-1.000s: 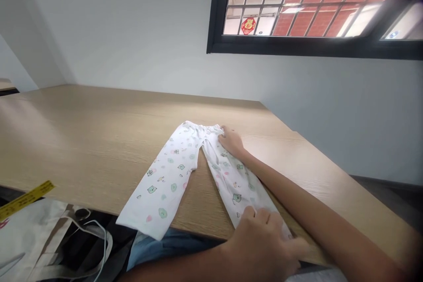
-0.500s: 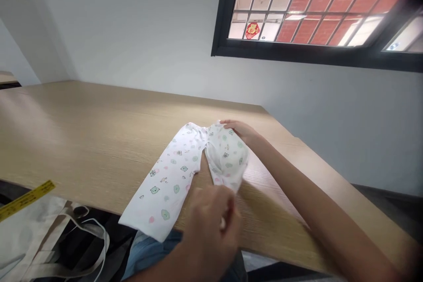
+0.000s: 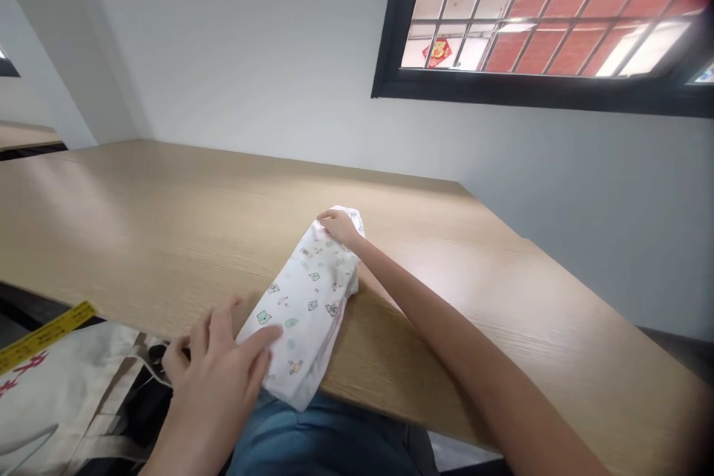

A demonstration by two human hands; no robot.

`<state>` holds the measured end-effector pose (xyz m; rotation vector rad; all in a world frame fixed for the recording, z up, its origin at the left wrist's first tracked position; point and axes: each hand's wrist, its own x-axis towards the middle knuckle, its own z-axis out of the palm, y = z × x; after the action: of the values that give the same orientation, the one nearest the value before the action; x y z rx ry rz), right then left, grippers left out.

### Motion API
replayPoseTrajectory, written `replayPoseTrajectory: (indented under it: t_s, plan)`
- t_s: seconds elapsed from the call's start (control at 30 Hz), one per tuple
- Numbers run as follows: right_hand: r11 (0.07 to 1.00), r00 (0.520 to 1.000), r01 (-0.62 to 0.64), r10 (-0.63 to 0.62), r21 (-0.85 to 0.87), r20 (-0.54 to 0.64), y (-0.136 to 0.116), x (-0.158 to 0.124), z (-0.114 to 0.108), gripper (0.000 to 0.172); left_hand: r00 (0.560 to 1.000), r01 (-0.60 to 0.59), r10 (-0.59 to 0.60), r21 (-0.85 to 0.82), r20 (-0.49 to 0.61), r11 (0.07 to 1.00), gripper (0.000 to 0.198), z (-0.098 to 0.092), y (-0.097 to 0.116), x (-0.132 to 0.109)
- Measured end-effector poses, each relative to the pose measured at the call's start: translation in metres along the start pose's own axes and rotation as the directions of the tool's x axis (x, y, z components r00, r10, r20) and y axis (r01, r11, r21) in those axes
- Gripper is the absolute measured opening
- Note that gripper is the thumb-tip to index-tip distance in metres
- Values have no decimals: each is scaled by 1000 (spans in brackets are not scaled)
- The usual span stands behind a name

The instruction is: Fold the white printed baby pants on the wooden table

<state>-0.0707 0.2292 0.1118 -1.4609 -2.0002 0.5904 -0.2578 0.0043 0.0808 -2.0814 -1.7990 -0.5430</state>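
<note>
A pair of small white trousers (image 3: 309, 297) printed with green and pink animal faces lies folded lengthwise, one leg over the other. Their waist points away from me and the leg ends hang past the table's near edge. My right hand (image 3: 339, 227) rests on the waist end, its fingers stretched out towards the left side. At the lower leg, my left hand (image 3: 220, 364) is open with fingers spread. Its thumb lies over the cloth in view; whether it touches cannot be made out.
The wooden table (image 3: 167, 238) runs to a white wall under a barred window (image 3: 529, 82). Below the near edge at left are a cream cloth bag (image 3: 72, 379) with straps and a yellow printed strip (image 3: 47, 335). My blue-clad lap (image 3: 335, 439) is under the edge.
The right trouser leg has been folded over the left one, and my right hand moved left with the waist. My left hand went from a blurred, closed shape near the middle to spread fingers at left.
</note>
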Motion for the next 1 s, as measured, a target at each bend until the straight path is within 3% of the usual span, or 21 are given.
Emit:
replayPoseTrajectory:
  t_s: [0.1, 0.2, 0.27, 0.33, 0.43, 0.53, 0.6, 0.7, 0.83, 0.9, 1.0]
  plan:
    - [1000, 1000, -23, 23, -4, 8, 12, -11, -15, 22, 987, -152, 158, -174, 23, 973, 30, -5, 19, 3]
    - [999, 998, -26, 27, -20, 59, 21, -25, -35, 21, 950, -264, 308, -377, 60, 888, 30, -16, 39, 8]
    - [999, 994, -16, 19, -27, 106, 24, -38, -47, 20, 911, -325, 402, -444, 90, 835, 24, -20, 49, 20]
    - [1000, 989, 0, 4, -30, 150, 22, -53, -55, 21, 847, -405, 518, -482, 123, 777, 22, -18, 56, 43]
    - [998, 966, 63, -60, -3, 252, 15, -77, -62, 29, 741, -530, 658, -489, 129, 693, 25, 4, 64, 95]
    - [982, 905, 189, -170, -11, 390, 14, -90, -59, 40, 717, -566, 687, -476, 118, 673, 41, 35, 74, 141]
    - [945, 885, 292, -209, -147, 417, 20, -88, -53, 48, 702, -583, 703, -473, 115, 660, 52, 48, 80, 151]
    - [863, 897, 362, -221, -352, 382, 39, -70, -41, 46, 671, -613, 733, -472, 112, 633, 45, 45, 85, 125]
    - [827, 934, 328, -210, -458, 289, 58, -35, -28, 48, 611, -649, 785, -503, 101, 570, 61, 17, 78, 52]
    - [815, 946, 306, -202, -492, 254, 61, -20, -24, 51, 582, -714, 813, -461, 27, 526, 69, 10, 72, 21]
    - [804, 957, 279, -185, -526, 224, 62, -8, -21, 52, 574, -807, 801, -280, -168, 519, 50, 13, 67, -6]
